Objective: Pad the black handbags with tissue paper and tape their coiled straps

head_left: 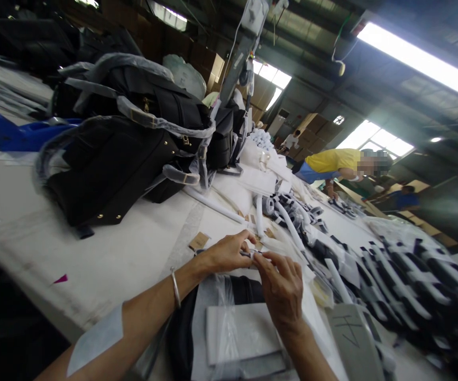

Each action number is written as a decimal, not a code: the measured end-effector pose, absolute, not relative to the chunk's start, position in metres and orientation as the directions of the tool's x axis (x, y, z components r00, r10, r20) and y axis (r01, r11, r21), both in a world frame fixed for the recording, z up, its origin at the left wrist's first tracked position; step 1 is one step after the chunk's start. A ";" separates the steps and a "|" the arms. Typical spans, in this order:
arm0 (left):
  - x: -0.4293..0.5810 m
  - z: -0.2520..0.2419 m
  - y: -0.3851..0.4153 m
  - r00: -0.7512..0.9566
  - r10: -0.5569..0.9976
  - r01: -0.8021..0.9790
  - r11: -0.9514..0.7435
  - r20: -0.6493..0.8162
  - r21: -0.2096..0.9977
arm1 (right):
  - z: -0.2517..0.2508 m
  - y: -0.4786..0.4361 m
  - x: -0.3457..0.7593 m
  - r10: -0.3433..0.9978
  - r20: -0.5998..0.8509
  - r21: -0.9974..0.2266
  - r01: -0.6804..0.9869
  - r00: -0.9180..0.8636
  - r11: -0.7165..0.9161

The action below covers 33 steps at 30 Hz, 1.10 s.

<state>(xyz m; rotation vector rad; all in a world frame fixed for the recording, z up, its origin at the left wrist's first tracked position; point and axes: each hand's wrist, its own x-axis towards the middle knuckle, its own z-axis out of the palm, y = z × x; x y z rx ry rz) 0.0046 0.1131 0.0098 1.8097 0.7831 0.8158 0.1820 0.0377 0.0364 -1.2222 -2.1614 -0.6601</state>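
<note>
My left hand and my right hand meet at the middle of the view, fingertips almost touching. Both are closed in a pinch around a small dark and pale piece whose kind I cannot make out; the fingers cover most of it. Just below them lies a black bag, partly under clear plastic, with a white padded sheet on top. A brown card tag rests on the table beside my left hand.
Black handbags with plastic-wrapped handles are piled at the left on the white table, near a blue plastic holder. Rolled straps and wrapped black pieces cover the right. A person in a yellow top works farther back.
</note>
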 end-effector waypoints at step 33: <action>-0.001 -0.005 0.163 0.628 0.774 0.641 -0.575 0.084 0.508 | 0.066 0.108 0.245 0.973 0.143 -0.359 0.907 -0.181 0.222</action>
